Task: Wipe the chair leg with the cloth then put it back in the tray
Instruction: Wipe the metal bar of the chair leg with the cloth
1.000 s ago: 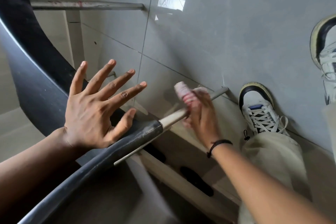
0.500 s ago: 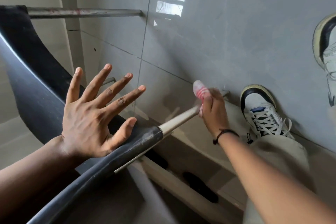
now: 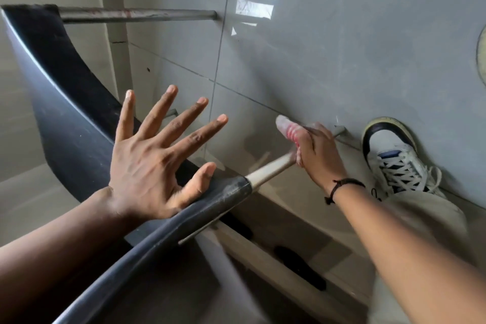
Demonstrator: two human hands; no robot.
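Observation:
A black chair seat curves across the left. A pale chair leg runs from its rim down to the grey tiled floor. My right hand is wrapped around the lower part of this leg, gripping a white cloth with red marks against it; one cloth end sticks out above my fingers. My left hand rests flat on the seat rim with fingers spread wide, holding nothing. No tray shows in this view.
A second metal chair leg runs across the top left. My white and black sneaker stands on the floor tiles just right of the wiped leg. A beige wooden frame with dark slots lies below the chair.
My right hand has slid the cloth down the leg, away from the seat and toward the leg's foot. My left hand stays spread on the seat rim.

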